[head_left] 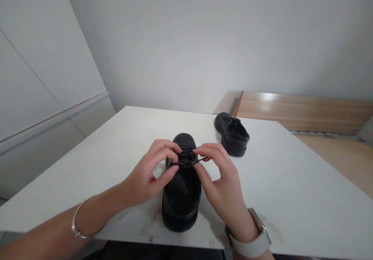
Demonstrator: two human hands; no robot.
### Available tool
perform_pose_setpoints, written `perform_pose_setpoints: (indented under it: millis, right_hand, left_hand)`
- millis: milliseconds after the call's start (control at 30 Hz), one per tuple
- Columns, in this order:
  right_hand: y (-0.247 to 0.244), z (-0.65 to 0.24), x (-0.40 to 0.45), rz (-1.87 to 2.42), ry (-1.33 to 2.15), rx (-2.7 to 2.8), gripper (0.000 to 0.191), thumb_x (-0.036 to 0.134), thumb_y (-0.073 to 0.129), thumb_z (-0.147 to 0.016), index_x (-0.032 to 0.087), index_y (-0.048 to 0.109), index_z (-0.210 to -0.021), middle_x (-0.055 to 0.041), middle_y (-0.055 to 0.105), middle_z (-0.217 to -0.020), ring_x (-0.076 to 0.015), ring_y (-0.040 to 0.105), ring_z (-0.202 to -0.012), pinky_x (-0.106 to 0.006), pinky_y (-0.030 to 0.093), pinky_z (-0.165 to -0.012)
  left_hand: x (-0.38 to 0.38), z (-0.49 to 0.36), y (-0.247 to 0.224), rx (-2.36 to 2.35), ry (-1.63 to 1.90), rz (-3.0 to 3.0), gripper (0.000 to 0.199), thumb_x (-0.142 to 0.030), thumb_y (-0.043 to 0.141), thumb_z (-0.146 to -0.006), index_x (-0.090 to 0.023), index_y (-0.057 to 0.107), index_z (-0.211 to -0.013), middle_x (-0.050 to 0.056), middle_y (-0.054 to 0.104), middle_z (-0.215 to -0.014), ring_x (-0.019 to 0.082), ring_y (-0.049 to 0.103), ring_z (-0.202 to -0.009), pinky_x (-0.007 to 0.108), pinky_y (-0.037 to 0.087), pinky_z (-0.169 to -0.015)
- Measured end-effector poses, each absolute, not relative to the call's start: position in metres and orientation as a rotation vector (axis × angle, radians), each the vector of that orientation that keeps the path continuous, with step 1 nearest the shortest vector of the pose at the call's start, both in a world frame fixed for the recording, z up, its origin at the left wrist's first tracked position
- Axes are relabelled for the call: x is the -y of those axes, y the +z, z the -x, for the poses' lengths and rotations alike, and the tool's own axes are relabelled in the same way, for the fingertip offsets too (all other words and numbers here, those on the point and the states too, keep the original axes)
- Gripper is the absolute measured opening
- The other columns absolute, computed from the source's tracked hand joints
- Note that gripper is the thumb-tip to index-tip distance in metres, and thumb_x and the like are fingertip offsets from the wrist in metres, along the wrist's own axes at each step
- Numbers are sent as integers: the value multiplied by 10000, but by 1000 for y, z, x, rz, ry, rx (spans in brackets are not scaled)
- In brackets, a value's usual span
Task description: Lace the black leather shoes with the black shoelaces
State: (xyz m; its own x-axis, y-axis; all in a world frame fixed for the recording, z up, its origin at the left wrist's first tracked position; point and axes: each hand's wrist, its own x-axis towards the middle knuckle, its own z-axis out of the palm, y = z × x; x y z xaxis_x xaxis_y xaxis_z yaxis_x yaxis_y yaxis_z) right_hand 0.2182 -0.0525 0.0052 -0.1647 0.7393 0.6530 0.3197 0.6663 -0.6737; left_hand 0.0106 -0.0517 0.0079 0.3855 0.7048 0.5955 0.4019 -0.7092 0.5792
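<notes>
A black lace-up shoe (182,205) stands upright near the table's front edge, its heel toward me and its toe pointing away. My left hand (153,168) reaches over its left side, thumb and forefinger pinching one end of the black shoelace (186,163). On the right side, my right hand (220,174) grips the other part of the lace between thumb and fingers. The lace lies stretched across the shoe's opening between both hands. Exactly how the lace strands cross there is too small to tell.
A second black shoe (233,133) stands at the back right of the white table (291,186). Behind the table are a grey wall and a wooden headboard (303,110) beside a bed base (338,155). White panels (43,58) rise on the left.
</notes>
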Motion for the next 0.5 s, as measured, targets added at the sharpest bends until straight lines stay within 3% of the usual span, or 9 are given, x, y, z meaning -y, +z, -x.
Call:
perform_pose_setpoints:
  millis: [100,233,300,400,500]
  right_hand:
    - [3,-217,49,984,568,1873,316,76,642,-854,234,642,-1127,-62,571,-1156,-193,563,-1081,-363,505,-917]
    - [0,-215,48,1048,572,1846,304,59,598,-859,227,649,-1107,-51,585,-1071,-182,573,-968,-352,518,-841]
    - [0,-212,48,1019,538,1836,275,42,575,-857,218,657,-1051,-47,593,-1038,-177,574,-940,-345,515,-829]
    - [-1,-206,46,978,495,1824,244,17,549,-851,202,657,-967,-48,594,-1008,-174,578,-928,-335,510,-820]
    - [-3,-199,41,957,465,1825,225,18,539,-860,192,650,-950,-55,589,-1005,-178,577,-944,-332,506,-826]
  left_hand:
    - [55,-2,12,-814,1230,-2103,173,-278,510,-994,-195,580,-860,105,572,-1164,240,525,-1153,392,446,-994]
    - [53,5,16,-732,1307,-1983,456,-433,387,-1036,-193,600,-713,99,598,-1076,251,537,-1116,401,440,-980]
    - [50,3,17,-869,1356,-2002,382,-374,405,-1041,-202,638,-793,76,614,-1009,212,566,-1017,365,455,-927]
    - [44,-1,17,-1156,1240,-2131,91,-262,582,-961,-200,646,-944,35,621,-921,165,580,-873,302,470,-809]
    - [41,-3,16,-1281,1092,-2181,124,-273,663,-895,-182,644,-978,15,629,-867,148,593,-795,278,480,-744]
